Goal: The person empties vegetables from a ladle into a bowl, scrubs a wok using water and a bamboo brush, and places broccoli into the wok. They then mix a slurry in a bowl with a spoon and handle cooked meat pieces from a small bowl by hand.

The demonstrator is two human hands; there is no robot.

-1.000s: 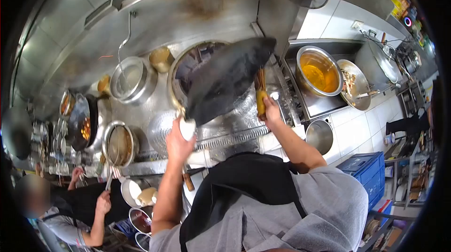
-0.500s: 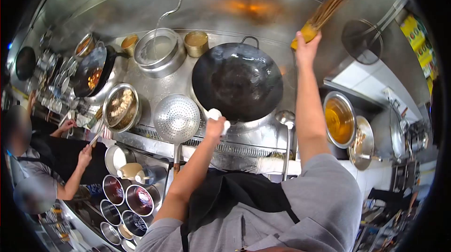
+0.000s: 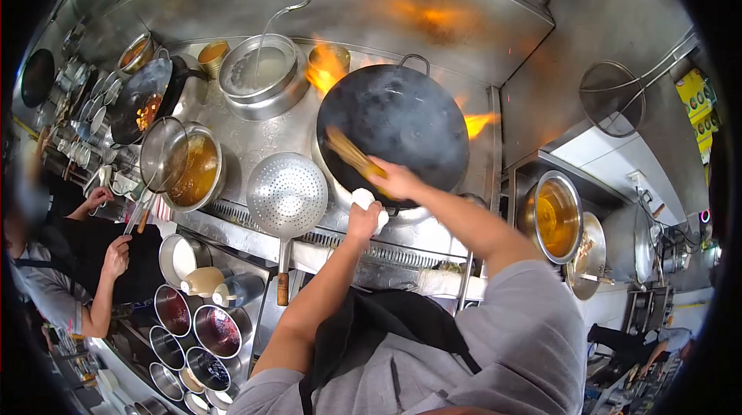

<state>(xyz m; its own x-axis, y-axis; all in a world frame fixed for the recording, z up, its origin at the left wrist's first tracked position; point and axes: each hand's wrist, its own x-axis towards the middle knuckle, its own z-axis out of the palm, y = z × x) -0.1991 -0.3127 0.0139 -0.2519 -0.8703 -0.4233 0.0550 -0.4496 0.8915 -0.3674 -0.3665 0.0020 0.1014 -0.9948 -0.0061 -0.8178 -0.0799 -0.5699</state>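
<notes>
A large black wok (image 3: pixel 410 121) sits on the burner in front of me, with flames around its far sides and smoke over its inside. My left hand (image 3: pixel 362 223) is closed on a folded white cloth (image 3: pixel 363 198) at the wok's near rim. Whether a handle lies under the cloth is hidden. In my right hand (image 3: pixel 398 181) is a bamboo wok brush (image 3: pixel 352 154), its bristles down inside the wok toward the left wall. To the wok's left rests a perforated skimmer (image 3: pixel 287 192) with a wooden handle.
Left of the wok stands a metal pot (image 3: pixel 267 98) under a running spout. A co-worker's hand (image 3: pixel 116 255) holds a mesh strainer (image 3: pixel 164 158) over a bowl of oil. Several sauce containers (image 3: pixel 218 330) stand lower left. A bowl of yellow liquid (image 3: pixel 558 212) is at right.
My right hand has brought the brush from the back wall down into the wok. Flames and smoke have appeared around the wok. The co-worker's strainer has tipped up beside the oil bowl.
</notes>
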